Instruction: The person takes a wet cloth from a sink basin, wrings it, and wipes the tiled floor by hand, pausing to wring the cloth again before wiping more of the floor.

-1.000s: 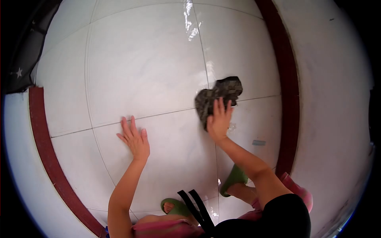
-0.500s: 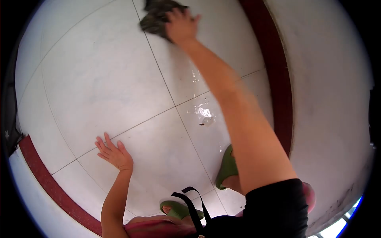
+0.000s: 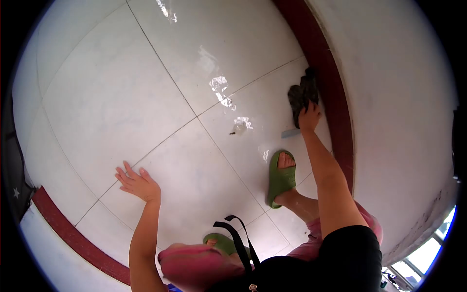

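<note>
My right hand [image 3: 310, 118] holds a bunched dark cloth [image 3: 296, 100] with a camouflage-like pattern. The cloth lies on the white tiled floor [image 3: 112, 97], close against the dark red skirting on the right. Its far end bends up toward that strip. On the left, my left hand [image 3: 139, 185] rests palm down on the tiles with fingers spread, holding nothing. Shiny wet patches [image 3: 242, 123] run across the tiles between my hands. A small dark speck [image 3: 232, 133] sits beside one of them.
A green slipper [image 3: 281, 180] is on my right foot, just below the cloth; the other green slipper [image 3: 221, 242] shows lower left. Dark red skirting [image 3: 335, 97] borders the white wall [image 3: 394, 107] on the right. Black straps [image 3: 236, 243] hang in front of me.
My right hand has drawn the cloth from the far top of the view back and rightward to the skirting. My left hand stays planted. The view has shifted slightly.
</note>
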Tool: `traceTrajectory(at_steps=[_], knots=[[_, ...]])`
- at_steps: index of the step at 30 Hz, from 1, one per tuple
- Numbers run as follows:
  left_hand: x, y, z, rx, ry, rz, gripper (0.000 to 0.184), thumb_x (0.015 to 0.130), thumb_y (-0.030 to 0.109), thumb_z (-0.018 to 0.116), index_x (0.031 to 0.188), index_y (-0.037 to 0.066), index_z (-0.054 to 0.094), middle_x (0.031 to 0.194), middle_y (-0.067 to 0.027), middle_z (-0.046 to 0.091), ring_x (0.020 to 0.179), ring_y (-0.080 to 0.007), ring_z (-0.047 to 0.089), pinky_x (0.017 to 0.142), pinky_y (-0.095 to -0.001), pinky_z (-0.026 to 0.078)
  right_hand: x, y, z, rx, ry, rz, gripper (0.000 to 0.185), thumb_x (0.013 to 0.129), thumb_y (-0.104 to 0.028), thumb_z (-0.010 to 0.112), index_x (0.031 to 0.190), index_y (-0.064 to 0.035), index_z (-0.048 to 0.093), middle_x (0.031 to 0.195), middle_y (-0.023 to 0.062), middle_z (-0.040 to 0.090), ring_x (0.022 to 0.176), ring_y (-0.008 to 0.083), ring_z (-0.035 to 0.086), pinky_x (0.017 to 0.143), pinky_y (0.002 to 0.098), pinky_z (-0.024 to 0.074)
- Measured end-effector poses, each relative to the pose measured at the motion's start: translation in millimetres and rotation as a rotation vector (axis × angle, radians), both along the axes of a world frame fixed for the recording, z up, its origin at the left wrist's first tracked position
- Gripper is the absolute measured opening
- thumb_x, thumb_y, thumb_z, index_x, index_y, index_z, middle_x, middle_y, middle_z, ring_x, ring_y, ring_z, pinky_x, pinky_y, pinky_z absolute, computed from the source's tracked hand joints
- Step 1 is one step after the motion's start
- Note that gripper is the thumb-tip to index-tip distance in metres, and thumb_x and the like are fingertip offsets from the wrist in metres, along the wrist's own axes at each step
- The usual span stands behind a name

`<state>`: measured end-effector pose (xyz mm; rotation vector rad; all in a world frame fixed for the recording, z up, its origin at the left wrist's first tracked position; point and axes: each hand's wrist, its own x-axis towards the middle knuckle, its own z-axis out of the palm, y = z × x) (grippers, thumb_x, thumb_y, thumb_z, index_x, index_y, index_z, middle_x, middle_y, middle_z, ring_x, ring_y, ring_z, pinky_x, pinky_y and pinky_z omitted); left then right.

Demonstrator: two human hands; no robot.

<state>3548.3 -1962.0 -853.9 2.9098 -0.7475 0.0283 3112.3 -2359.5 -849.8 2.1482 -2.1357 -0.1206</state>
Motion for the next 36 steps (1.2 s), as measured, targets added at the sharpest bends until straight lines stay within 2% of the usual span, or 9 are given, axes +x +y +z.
traceTrajectory(at_steps=[8, 10, 12, 15, 19, 26, 30, 33, 36], knots=[[-1, 5, -3, 0.048, -0.022, -0.009, 0.056, 0.101, 0.043, 0.034, 0.149, 0.016, 0.026, 0.156, -0.0121, 0.017, 0.145, -0.0339, 0.010, 0.112, -0.0620, 0.010, 183, 79, 128, -0.091, -0.635, 0.150, 0.037, 0.079, -0.022, 0.057, 0.112, -0.0071, 0.063, 0.108, 0.0166, 0.061, 0.099, 0.0352, 0.060, 0.081, 0.0434, 0.0499], [-1, 6, -5, 0.047, -0.028, -0.018, 0.056, 0.101, 0.044, 0.034, 0.149, 0.017, 0.026, 0.156, -0.0119, 0.017, 0.145, -0.0337, 0.011, 0.112, -0.0618, 0.010, 235, 135, 107, 0.075, -0.500, 0.266, 0.040, 0.076, -0.031, 0.062, 0.112, -0.0132, 0.065, 0.124, 0.0129, 0.055, 0.118, 0.0417, 0.048, 0.087, 0.0577, 0.0443], [-2, 12, -8, 0.059, -0.033, -0.035, 0.056, 0.101, 0.044, 0.034, 0.149, 0.018, 0.025, 0.156, -0.0118, 0.017, 0.145, -0.0334, 0.011, 0.112, -0.0616, 0.010, 273, 187, 66, 0.249, -0.365, 0.506, 0.049, 0.081, -0.042, 0.063, 0.126, -0.0212, 0.060, 0.153, 0.0131, 0.028, 0.142, 0.0457, 0.012, 0.102, 0.0753, 0.0132], [3, 11, -15, 0.041, -0.097, -0.039, 0.055, 0.101, 0.047, 0.033, 0.150, 0.022, 0.026, 0.155, -0.0111, 0.020, 0.144, -0.0330, 0.015, 0.111, -0.0595, 0.014, 294, 208, 29, 0.233, -0.483, 0.748, 0.053, 0.085, -0.045, 0.061, 0.134, -0.0284, 0.053, 0.153, 0.0050, 0.029, 0.143, 0.0376, 0.016, 0.106, 0.0693, 0.0181], [4, 18, -17, 0.027, -0.097, -0.075, 0.054, 0.101, 0.048, 0.032, 0.150, 0.024, 0.025, 0.155, -0.0103, 0.020, 0.143, -0.0327, 0.017, 0.110, -0.0586, 0.017, 232, 202, 24, 0.134, -0.385, 0.639, 0.054, 0.081, -0.034, 0.064, 0.133, -0.0244, 0.052, 0.149, -0.0005, 0.037, 0.141, 0.0256, 0.025, 0.105, 0.0656, 0.0237], [4, 14, -18, 0.084, -0.121, -0.023, 0.054, 0.101, 0.048, 0.032, 0.149, 0.023, 0.027, 0.155, -0.0095, 0.021, 0.143, -0.0321, 0.018, 0.110, -0.0588, 0.017, 19, 214, 24, 0.146, -0.234, 0.202, 0.050, 0.072, -0.011, 0.068, 0.120, -0.0126, 0.057, 0.121, 0.0106, 0.050, 0.109, 0.0357, 0.049, 0.083, 0.0470, 0.0500], [10, 19, -24, 0.078, -0.152, -0.044, 0.054, 0.101, 0.049, 0.033, 0.148, 0.024, 0.029, 0.154, -0.0087, 0.022, 0.143, -0.0312, 0.019, 0.110, -0.0579, 0.018, -36, 159, 97, -0.012, -0.502, 0.149, 0.038, 0.078, -0.002, 0.060, 0.116, -0.0051, 0.059, 0.113, 0.0172, 0.055, 0.105, 0.0377, 0.051, 0.093, 0.0429, 0.0453], [11, 20, -30, 0.057, -0.212, -0.085, 0.053, 0.101, 0.049, 0.033, 0.147, 0.024, 0.030, 0.153, -0.0083, 0.023, 0.142, -0.0306, 0.022, 0.109, -0.0564, 0.021, -63, 115, 132, -0.338, -0.503, 0.250, 0.038, 0.077, -0.003, 0.060, 0.115, -0.0070, 0.061, 0.115, 0.0135, 0.057, 0.107, 0.0375, 0.052, 0.089, 0.0457, 0.0448], [15, 22, -30, 0.116, -0.240, -0.069, 0.052, 0.101, 0.048, 0.033, 0.147, 0.024, 0.032, 0.152, -0.0089, 0.027, 0.141, -0.0301, 0.024, 0.108, -0.0530, 0.023, -111, 80, 77, -0.109, -0.412, -0.018, 0.056, 0.081, -0.033, 0.063, 0.132, -0.0126, 0.052, 0.135, 0.0143, 0.047, 0.125, 0.0380, 0.041, 0.101, 0.0491, 0.0366]])
